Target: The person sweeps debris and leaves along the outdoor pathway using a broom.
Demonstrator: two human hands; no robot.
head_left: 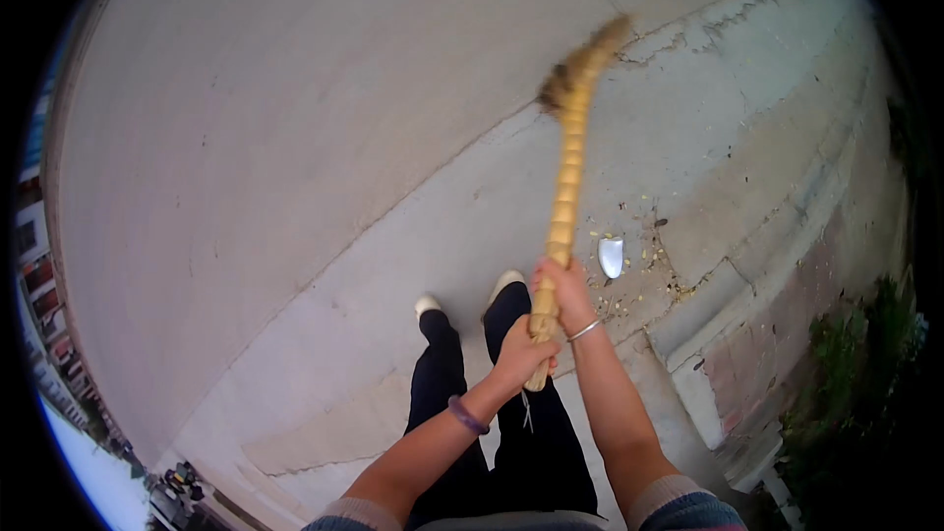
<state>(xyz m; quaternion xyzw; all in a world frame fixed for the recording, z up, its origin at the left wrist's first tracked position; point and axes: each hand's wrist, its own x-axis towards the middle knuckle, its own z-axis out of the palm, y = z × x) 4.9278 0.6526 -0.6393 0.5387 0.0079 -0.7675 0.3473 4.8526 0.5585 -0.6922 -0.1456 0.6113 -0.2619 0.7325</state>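
Note:
A straw broom (564, 195) with a yellow, ridged handle reaches away from me over the concrete. Its dark brush end is blurred and points to the upper right. My left hand (521, 351) wraps round the handle near its butt, and a purple bangle circles that wrist. Higher on the same handle, my right hand (565, 290) is closed, with a silver bangle below it. Just right of that hand lies a shiny, pale, rounded object (611, 258) whose kind I cannot make out. Small yellowish and brown scraps (654, 246) are scattered around it.
Cracked concrete ground (295, 167) spreads ahead and to the left. A raised broken slab edge (693, 388) runs along the right, with green plants (851, 344) beyond it. My feet in light shoes (427, 305) stand below the broom. Buildings (44, 300) show at the far left.

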